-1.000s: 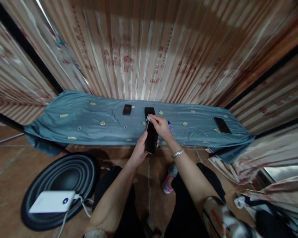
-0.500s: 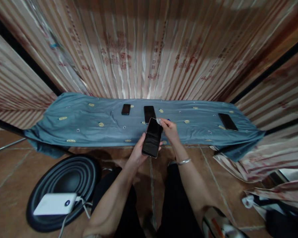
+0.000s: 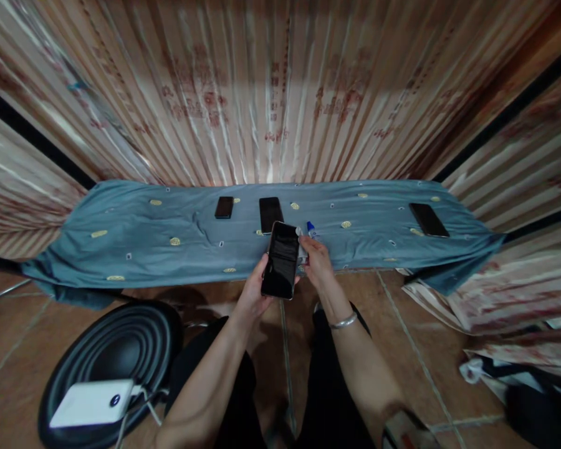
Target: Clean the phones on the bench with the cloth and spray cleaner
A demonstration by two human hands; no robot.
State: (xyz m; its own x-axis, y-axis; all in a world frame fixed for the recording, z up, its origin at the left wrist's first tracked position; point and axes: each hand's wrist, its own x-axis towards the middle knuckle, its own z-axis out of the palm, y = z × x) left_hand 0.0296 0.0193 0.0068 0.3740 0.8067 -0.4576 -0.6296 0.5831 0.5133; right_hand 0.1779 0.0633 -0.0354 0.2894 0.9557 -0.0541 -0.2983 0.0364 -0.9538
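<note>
Since the earlier frame, the held phone [image 3: 281, 260] has tilted nearer upright and sits closer to the counter's front edge; the right hand [image 3: 316, 265] has dropped from its top corner to its right edge. Left hand [image 3: 255, 293]: grip closed around the phone's lower half from the left, screen dark and facing up. Right hand: fingertips pinch a small pale wad [image 3: 300, 233] against the phone's upper right edge. Just beyond lies a small blue-capped bottle [image 3: 311, 229] on the blue cloth [image 3: 135, 231] covering the counter. Three more dark phones rest there: one [image 3: 270, 214] directly behind the held phone, one [image 3: 224, 207] left of it, one [image 3: 429, 219] well apart near the right end. Open cloth extends left. A power bank [image 3: 92, 403] lies on a black disc [image 3: 116, 349] on the floor.
</note>
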